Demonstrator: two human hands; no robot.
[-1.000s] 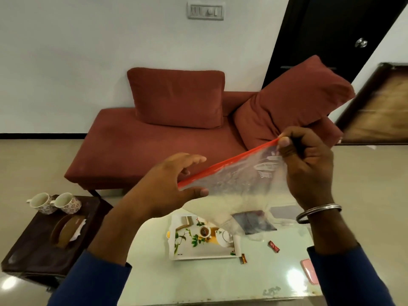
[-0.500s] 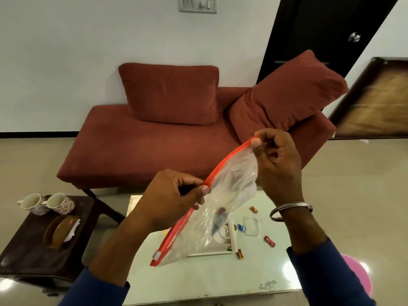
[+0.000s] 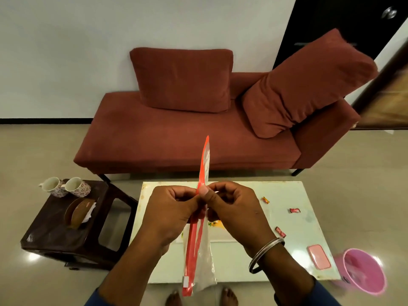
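Observation:
A clear plastic zip bag with a red zip strip hangs almost edge-on to me above the glass table. One end of the strip points up and away, the other hangs low near my feet. My left hand and my right hand meet at the middle of the strip and pinch it, one from each side. The right wrist wears a metal bangle. What is inside the bag is hidden.
Several wrapped sweets and a pink case lie on the table's right part. A pink bucket stands at its right. A dark stool with two cups is at left. A red sofa stands behind.
The bag has turned from spread out flat between my hands to nearly vertical and edge-on. My hands have come together at the strip's middle. The view has tipped down.

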